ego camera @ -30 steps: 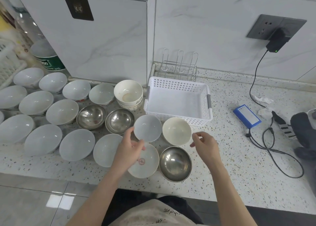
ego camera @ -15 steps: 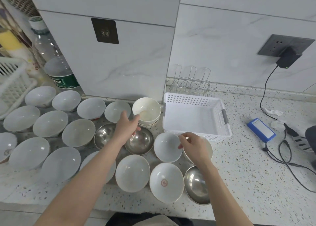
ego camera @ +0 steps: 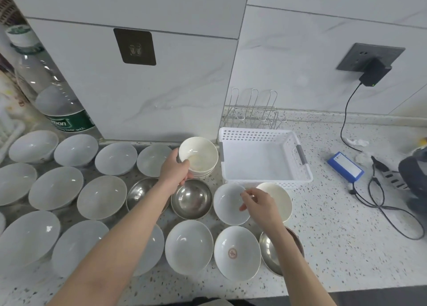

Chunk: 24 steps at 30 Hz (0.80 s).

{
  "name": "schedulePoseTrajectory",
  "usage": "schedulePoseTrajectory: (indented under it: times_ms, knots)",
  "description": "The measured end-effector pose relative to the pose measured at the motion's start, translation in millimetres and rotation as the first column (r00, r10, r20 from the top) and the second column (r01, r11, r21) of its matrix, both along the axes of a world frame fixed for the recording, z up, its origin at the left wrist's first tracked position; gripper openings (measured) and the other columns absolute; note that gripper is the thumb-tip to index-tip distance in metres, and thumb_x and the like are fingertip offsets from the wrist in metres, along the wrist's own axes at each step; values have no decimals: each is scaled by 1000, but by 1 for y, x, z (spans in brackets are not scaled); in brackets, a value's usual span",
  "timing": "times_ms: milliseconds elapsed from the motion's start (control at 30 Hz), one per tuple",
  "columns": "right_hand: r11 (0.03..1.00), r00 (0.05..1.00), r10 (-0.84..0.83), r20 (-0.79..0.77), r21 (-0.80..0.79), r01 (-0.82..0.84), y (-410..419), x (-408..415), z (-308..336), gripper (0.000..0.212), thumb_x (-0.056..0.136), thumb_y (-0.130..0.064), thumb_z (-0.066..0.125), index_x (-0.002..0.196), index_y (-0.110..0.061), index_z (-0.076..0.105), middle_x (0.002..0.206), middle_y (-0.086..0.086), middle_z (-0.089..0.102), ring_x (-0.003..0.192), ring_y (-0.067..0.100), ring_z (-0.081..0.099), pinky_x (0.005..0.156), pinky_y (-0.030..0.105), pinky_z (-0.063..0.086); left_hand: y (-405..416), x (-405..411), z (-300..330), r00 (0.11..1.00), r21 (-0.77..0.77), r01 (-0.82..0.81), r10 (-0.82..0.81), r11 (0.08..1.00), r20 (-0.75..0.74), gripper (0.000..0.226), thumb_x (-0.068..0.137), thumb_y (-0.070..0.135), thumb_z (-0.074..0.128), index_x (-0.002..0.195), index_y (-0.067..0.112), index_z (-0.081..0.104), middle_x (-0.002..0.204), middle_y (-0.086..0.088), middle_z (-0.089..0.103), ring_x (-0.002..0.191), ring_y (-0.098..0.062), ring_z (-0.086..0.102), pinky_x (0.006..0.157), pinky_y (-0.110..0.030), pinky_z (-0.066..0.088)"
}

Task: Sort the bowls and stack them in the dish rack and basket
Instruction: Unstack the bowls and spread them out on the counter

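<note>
Bowls cover the worktop [ego camera: 346, 248]. Left hand [ego camera: 174, 169] grips the cream bowl stack [ego camera: 198, 157] at nine o'clock of the basket [ego camera: 261, 134]; right hand [ego camera: 260, 204] pinches a white bowl [ego camera: 228, 205] at its six o'clock.

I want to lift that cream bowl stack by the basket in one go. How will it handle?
The cream bowl stack looks glazed and rigid, so probably slippery and breakable. Several nested bowls likely make it heavy, and the upper ones may shift if tilted. The left hand grips only its side; supporting underneath seems safer.
</note>
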State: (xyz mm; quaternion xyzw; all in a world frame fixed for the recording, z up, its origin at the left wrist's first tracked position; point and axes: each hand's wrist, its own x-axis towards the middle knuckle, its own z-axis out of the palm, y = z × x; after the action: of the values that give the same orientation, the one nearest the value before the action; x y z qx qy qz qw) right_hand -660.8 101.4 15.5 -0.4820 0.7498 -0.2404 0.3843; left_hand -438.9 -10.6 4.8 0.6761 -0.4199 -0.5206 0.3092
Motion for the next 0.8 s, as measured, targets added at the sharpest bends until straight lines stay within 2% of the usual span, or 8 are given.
schedulePoseTrajectory:
  times_ms: [100, 233, 333, 433, 500, 633, 733, 800]
  knots:
    - [1000, 1000, -21, 13, 10, 21, -3, 5, 0, 15, 94, -28, 54, 88, -25, 67, 62, -10, 71, 53, -6, 54, 54, 20, 37, -1, 4, 4, 999, 3, -5, 5, 1000, -54, 41, 90, 6, 45, 122, 31, 48, 85, -19, 71, 50, -17, 61, 34, -21, 32]
    - [999, 999, -32, 27, 1, 32, -14, 14, 4, 15, 95, -28, 53, 90, -25, 67, 62, -12, 71, 58, -2, 54, 56, 22, 38, -1, 15, 15, 970, 17, -32, 35, 999, -239, 39, 88, -1, 40, 117, 22, 51, 80, -26, 68, 33, -7, 50, 31, -18, 27]
    - [1000, 999, -22, 28, 13, 21, -31, 24, 8, 17, 94, -27, 51, 99, -24, 66, 60, -14, 70, 54, -2, 52, 55, 22, 38, 2, 28, 22, 931, 46, -66, 78, 997, -357, 36, 87, -2, 40, 114, 16, 54, 74, -22, 68, 41, -9, 53, 32, -17, 25]
    - [999, 1000, 4, 4, 34, -4, -54, 39, 12, 31, 94, -25, 49, 121, -20, 62, 65, -11, 71, 69, 3, 56, 60, 23, 39, 9, 43, 25, 888, 63, -98, 115, 993, -444, 34, 89, -3, 39, 113, 16, 55, 79, -18, 69, 50, -11, 60, 33, -16, 24]
    - [998, 999, 32, -34, 46, -31, -69, 50, 13, 40, 95, -25, 47, 132, -12, 55, 75, -4, 73, 81, 11, 59, 71, 26, 41, 14, 53, 25, 865, 78, -120, 142, 990, -481, 34, 91, -2, 39, 112, 17, 57, 81, -17, 69, 51, -10, 61, 33, -15, 25]
    - [992, 979, 106, -176, 93, -90, -97, 73, 9, 37, 95, -21, 43, 118, 5, 56, 95, 16, 73, 95, 28, 64, 84, 34, 50, 21, 74, 17, 764, 206, -168, 260, 964, -591, 24, 94, 3, 43, 107, 17, 57, 68, -15, 72, 37, -3, 46, 30, -13, 26]
    - [986, 943, 151, -297, 118, -121, -109, 86, 5, 26, 95, -19, 41, 101, 2, 56, 98, 20, 70, 94, 34, 64, 75, 32, 48, 26, 87, 10, 654, 335, -191, 374, 923, -658, 13, 96, 9, 47, 103, 14, 57, 63, -14, 72, 31, -1, 38, 28, -12, 26]
    - [982, 909, 172, -379, 134, -130, -115, 92, 2, 27, 96, -19, 42, 106, 2, 56, 104, 20, 66, 98, 35, 63, 73, 30, 43, 29, 95, 8, 627, 370, -189, 402, 910, -667, 13, 96, 11, 50, 105, 13, 59, 63, -14, 71, 31, -1, 37, 27, -12, 26]
